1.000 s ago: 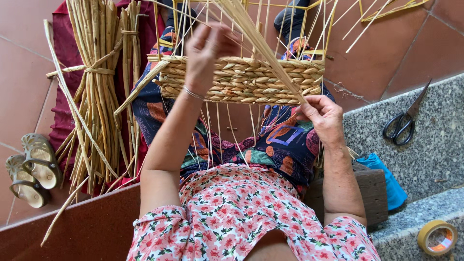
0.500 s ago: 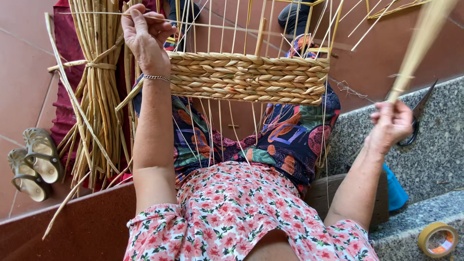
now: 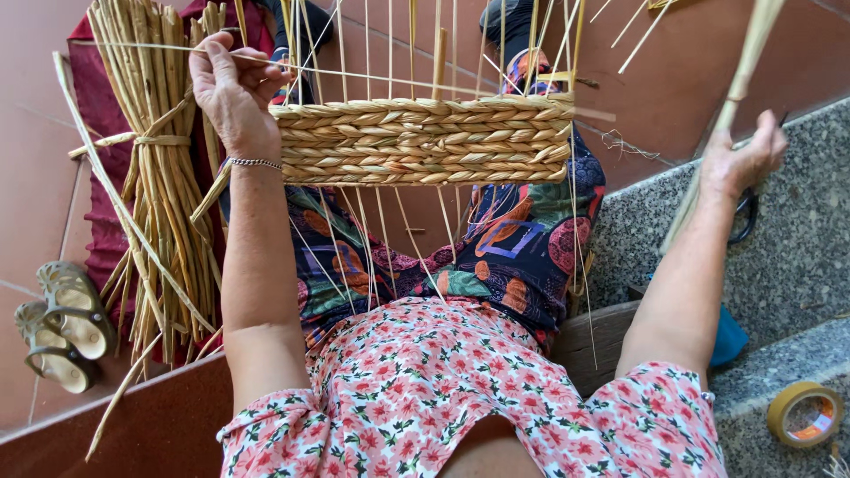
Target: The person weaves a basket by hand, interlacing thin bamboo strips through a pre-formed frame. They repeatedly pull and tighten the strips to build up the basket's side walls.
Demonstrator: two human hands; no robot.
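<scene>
Straw-coloured woven basket panel (image 3: 423, 140) — held upright over the lap, loose stakes projecting. Left hand (image 3: 228, 88): grip pinched on a thin strand (image 3: 372, 78) crossing the stakes. Right hand (image 3: 739, 164): grip clenched round a reed (image 3: 748, 62). Reed bundle (image 3: 155, 177) — left, on floor.

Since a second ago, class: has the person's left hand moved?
Yes. The left hand has moved from above the middle of the woven band out to its left end, beside the straw bundle, pinching a thin strand.
</scene>
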